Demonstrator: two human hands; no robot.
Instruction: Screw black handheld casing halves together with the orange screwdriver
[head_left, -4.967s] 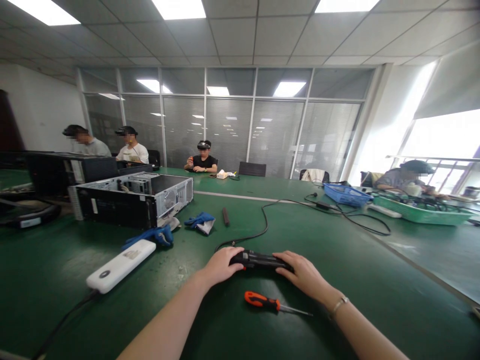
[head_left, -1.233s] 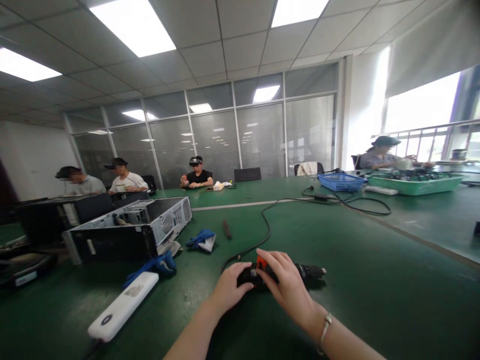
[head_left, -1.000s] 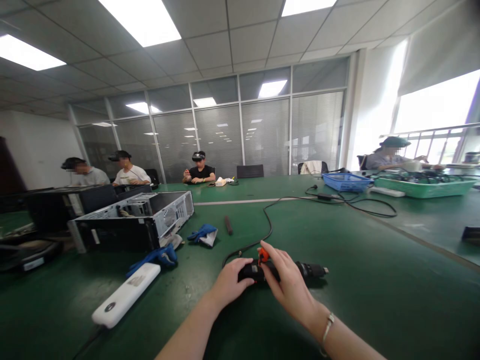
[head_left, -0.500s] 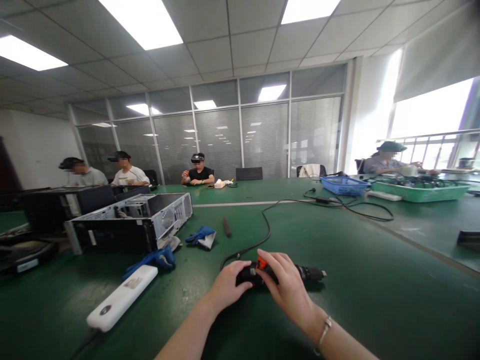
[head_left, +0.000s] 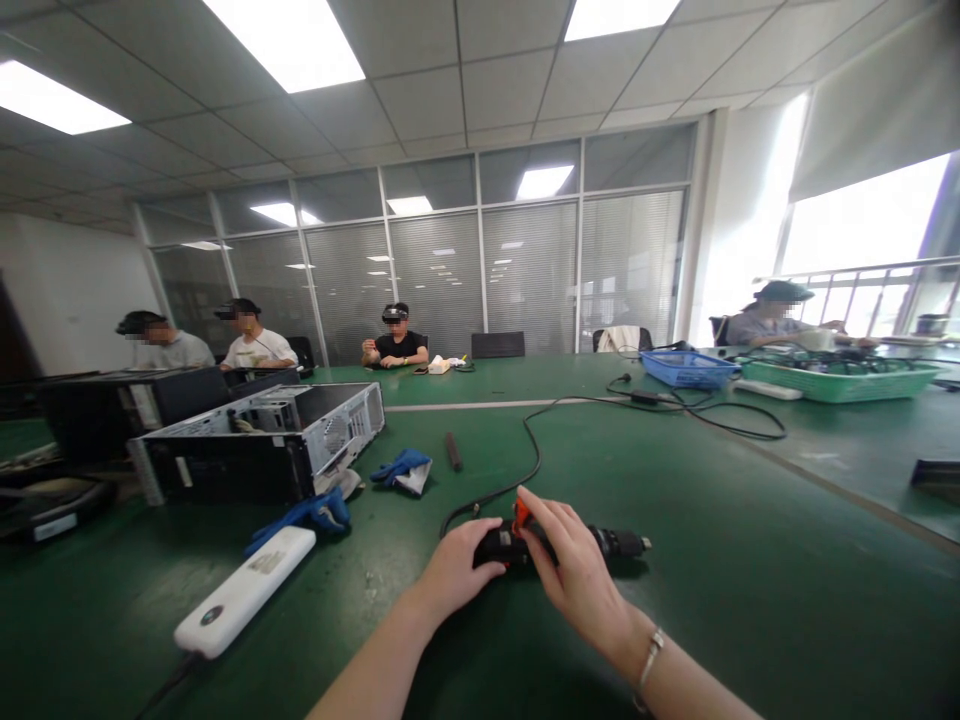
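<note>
One black tool (head_left: 619,543): lies crosswise on the green table (head_left: 720,620), near its front edge, with a narrow metal tip at its right end; fingers cover its middle.
Left hand (head_left: 455,565): clamped on the tool's left end, thumb and fingers spread to either side of it.
Right hand (head_left: 581,580): reaches over the tool, index finger and thumb closed around an orange handle (head_left: 520,512).
Orange handle: sits just above the tool's left half; most of it is hidden, so I cannot tell whether the two touch.
Right wrist: wears a silver bracelet (head_left: 654,645).
Black cord (head_left: 534,440): curves from just behind the tool towards the blue basket (head_left: 688,375); where it ends behind the fingers I cannot tell.
Left of the tool: a white box (head_left: 247,590) with a dark lead, one blue glove (head_left: 322,512) against its far end, and an open computer case (head_left: 240,470) beyond.
Past the tool: a blue-and-white glove (head_left: 403,470) and, just beside it, a short dark bar (head_left: 454,452).
Far right: a green basket (head_left: 847,385) full of dark items.
Around the table: four seated co-workers, well apart from the tool.
</note>
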